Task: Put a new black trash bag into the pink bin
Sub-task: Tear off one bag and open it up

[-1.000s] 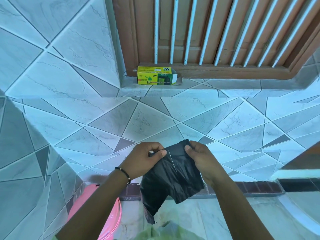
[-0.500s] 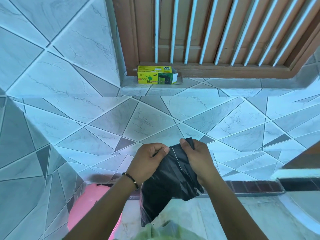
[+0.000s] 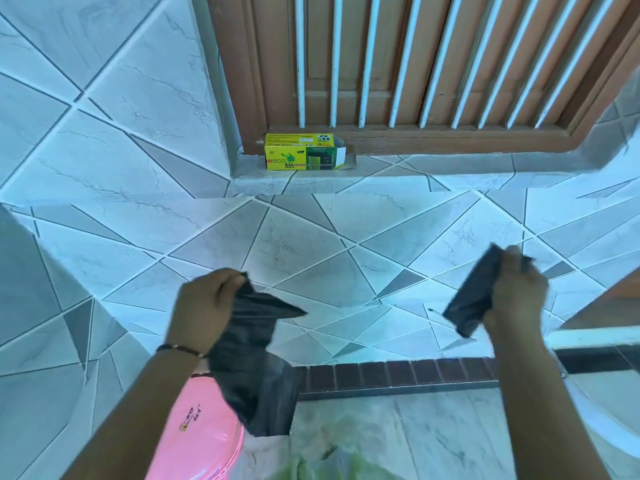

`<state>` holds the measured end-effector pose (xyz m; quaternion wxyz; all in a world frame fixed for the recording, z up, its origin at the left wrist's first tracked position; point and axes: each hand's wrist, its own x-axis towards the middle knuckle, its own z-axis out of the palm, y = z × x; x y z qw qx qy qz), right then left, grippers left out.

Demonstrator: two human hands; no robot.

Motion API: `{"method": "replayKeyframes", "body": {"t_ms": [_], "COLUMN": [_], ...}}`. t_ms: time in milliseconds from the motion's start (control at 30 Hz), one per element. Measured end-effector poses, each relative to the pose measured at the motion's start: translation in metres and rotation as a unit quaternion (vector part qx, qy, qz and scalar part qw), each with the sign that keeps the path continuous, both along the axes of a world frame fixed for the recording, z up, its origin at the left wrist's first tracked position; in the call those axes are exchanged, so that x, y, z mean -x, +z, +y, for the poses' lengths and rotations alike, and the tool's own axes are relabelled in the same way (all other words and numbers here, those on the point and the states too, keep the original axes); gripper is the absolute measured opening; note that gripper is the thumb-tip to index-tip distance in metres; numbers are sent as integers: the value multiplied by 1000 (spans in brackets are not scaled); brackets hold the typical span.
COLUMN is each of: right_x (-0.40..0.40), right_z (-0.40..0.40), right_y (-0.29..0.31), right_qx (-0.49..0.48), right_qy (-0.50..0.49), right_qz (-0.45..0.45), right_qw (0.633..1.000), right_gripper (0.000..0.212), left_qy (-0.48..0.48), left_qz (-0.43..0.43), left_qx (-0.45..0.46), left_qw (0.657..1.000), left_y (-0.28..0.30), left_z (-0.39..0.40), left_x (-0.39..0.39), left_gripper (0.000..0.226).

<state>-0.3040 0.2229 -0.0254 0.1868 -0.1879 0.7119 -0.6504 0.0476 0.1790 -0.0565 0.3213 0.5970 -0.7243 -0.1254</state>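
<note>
My left hand (image 3: 204,306) grips the top of a loose black trash bag (image 3: 249,348) that hangs down in front of the tiled wall. Below it, at the lower left, part of the pink bin (image 3: 197,434) shows behind my left forearm. My right hand (image 3: 516,289) is off to the right, apart from the left, and grips a folded roll of black bags (image 3: 471,299). The two black pieces are separate.
A yellow-green bin bag box (image 3: 301,152) lies open on the tiled sill under the wooden window grille (image 3: 415,64). A pale green plastic bag (image 3: 332,465) sits at the bottom edge. A dark tile strip (image 3: 398,372) runs along the wall base.
The hands were together on one black bundle. They have pulled apart: one bag has torn off and hangs from my left hand, and my right hand has moved right with the rest.
</note>
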Motion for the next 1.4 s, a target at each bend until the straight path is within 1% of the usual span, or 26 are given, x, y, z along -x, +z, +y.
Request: {"method": "replayKeyframes", "body": {"t_ms": [33,100,167,233,300,333,400,500,533,567,633,667,700,767,867,900,967,1033,1100,1167,1233,1300,1333,1400], "right_x": [6,-3,-32,-63,-84,-91,-103,-117,-119,-118,-109,-104,-99,-90,-83,-82,-80,-77,-75,-71,-68,-65,-64,-59], "right_z": [4,3,-4,-11,-12,-13,-15,-19,-20,-20,-20,-20,-20,-21,-33,-38,-47,-54,-59,-68,-78,-84,-85,-86], "right_y": [6,13,10,6,3,1,-2,-11,-14,-16,-15,-15,-13,-11,-5,-2,5,12,19,23,25,27,28,33], "right_qx": [28,69,135,174,194,207,226,233,228,213,147,106,73,36,66,85,118,135,128,109,91,99,113,149], "right_qy": [-14,30,101,158,188,197,210,237,252,270,317,341,363,387,398,400,404,411,416,399,378,353,337,306], "right_qz": [-37,-133,-250,-325,-374,-398,-438,-461,-456,-435,-364,-333,-312,-292,-276,-264,-226,-189,-169,-158,-153,-156,-160,-173], "right_qw": [999,988,953,916,887,872,845,823,823,832,863,873,875,874,872,873,879,881,884,897,909,917,921,924], "right_gripper": [29,27,21,18,16,17,18,18,20,21,16,10,7,10,19,21,23,22,15,10,10,11,10,11], "left_qy": [14,-4,-54,-107,-163,-184,-201,-187,-171,-156,-136,-128,-122,-120,-125,-120,-107,-97,-105,-130,-162,-174,-158,-112], "left_qz": [3,15,31,47,90,115,149,197,213,228,264,278,282,268,280,293,336,369,392,399,362,290,239,105], "left_qx": [-7,-31,-65,-96,-136,-162,-207,-231,-230,-223,-209,-201,-190,-172,-166,-178,-219,-259,-261,-232,-188,-105,-52,40], "left_qw": [1000,999,996,988,973,963,946,934,934,935,932,931,932,940,937,932,910,887,876,878,898,935,957,987], "left_y": [3,7,12,14,13,11,7,2,2,0,2,3,5,11,22,25,34,43,52,57,61,66,70,85], "left_z": [-2,-5,-3,1,5,8,14,14,11,6,-3,-7,-13,-20,-36,-43,-55,-67,-76,-84,-93,-111,-122,-149], "left_x": [-10,-8,15,41,58,64,75,88,89,88,81,77,74,71,73,75,79,82,86,89,93,95,95,94], "left_gripper": [27,20,26,45,70,77,79,74,69,63,49,49,51,40,25,22,17,11,4,13,16,8,9,24]}}
